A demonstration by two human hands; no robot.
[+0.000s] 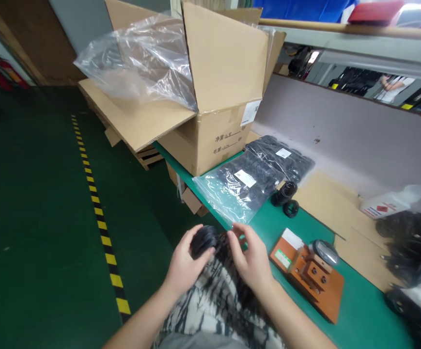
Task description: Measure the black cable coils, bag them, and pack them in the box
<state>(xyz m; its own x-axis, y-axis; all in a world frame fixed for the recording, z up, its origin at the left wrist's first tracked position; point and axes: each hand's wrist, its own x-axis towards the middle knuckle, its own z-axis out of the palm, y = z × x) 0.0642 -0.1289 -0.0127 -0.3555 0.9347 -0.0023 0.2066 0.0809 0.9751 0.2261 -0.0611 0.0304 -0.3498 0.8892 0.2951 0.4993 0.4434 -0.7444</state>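
My left hand is closed around a stack of black rings, held above my lap. Beside it my right hand has its fingers curved and apart, with nothing visible in them. The two hands do not touch. On the green table ahead stand more black rings, with a smaller ring piece lying just in front. Behind them lies a clear plastic bag of dark parts with a white label, and a second filled bag is further back.
A large open cardboard box with a plastic liner stands at the table's left edge. To my right are an orange fixture with a round gauge, a white bottle and bundled black cables. Yellow-black tape marks the floor.
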